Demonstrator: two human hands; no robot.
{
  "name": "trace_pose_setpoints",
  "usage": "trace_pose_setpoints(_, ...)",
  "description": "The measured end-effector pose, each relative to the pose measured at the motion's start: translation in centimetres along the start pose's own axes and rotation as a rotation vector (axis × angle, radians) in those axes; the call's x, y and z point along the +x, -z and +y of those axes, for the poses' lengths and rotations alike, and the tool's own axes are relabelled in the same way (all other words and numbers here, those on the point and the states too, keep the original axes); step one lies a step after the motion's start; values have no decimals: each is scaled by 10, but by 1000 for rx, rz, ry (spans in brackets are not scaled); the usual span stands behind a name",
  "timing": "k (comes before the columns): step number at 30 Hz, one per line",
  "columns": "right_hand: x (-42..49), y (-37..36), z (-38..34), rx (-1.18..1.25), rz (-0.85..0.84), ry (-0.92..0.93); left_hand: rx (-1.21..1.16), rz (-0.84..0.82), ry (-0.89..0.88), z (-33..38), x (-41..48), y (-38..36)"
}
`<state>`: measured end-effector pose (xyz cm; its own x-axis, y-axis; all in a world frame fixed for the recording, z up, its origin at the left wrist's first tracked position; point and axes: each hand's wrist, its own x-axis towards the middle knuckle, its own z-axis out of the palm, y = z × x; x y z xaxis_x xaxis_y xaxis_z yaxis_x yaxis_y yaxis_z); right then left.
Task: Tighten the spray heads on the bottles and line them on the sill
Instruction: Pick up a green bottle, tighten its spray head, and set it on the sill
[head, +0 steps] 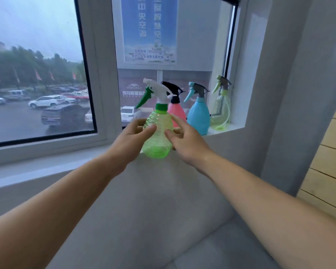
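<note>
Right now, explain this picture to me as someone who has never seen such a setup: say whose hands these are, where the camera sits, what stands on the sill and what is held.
No machine here: a person works with two bare hands, filmed by one wide-angle camera worn on the head, looking forward and down. The left hand and right hand flank a ribbed translucent green plastic spray bottle with a white head. The thumbs touch its front and the fingers are fairly straight, so no firm grip shows. Beyond, on the white window sill, stand a pink bottle with a black head, a blue bottle with a grey head and a clear pale green bottle.
</note>
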<state>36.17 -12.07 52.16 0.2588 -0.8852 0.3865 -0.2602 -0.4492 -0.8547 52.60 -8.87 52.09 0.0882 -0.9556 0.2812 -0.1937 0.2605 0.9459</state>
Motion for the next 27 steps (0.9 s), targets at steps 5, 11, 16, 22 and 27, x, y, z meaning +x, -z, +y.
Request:
trace_pose_setpoints(5, 33, -30, -7, -41, 42, -3, 40, 72, 24, -4, 28, 29)
trace_pose_setpoints(11, 53, -49, 4, -75, 20, -40, 71, 128, 92, -23, 46, 35)
trace_pose_setpoints(16, 61, -54, 13, -94, 13, -54, 42, 167, 77, -34, 58, 33)
trace_pose_setpoints(22, 68, -60, 18, -106, 22, -47, 33, 230, 33, -41, 61, 27)
trace_pose_setpoints(27, 63, -57, 18, -142, 12, -37, 132, 280, 62, -42, 63, 24)
